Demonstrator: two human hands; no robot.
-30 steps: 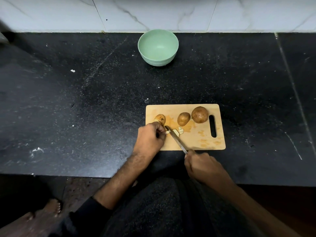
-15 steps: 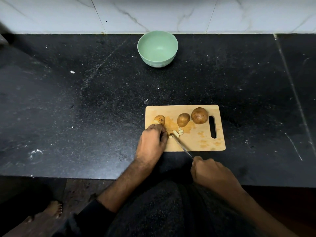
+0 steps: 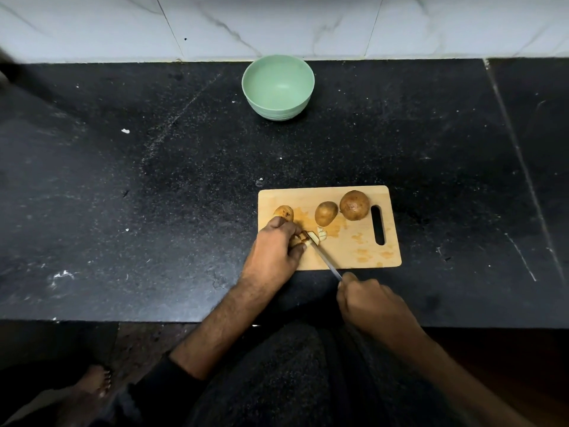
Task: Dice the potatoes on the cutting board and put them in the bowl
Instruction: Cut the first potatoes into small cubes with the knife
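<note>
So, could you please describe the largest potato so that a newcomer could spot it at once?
Find the wooden cutting board near the black counter's front edge. At its far right corner, beside the handle slot, sits the largest potato: rounder and darker than the two smaller ones to its left.

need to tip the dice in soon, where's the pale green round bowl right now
In the head view the pale green round bowl sits empty at the back of the black stone counter, against the white tiled wall, beyond the wooden cutting board.
</note>
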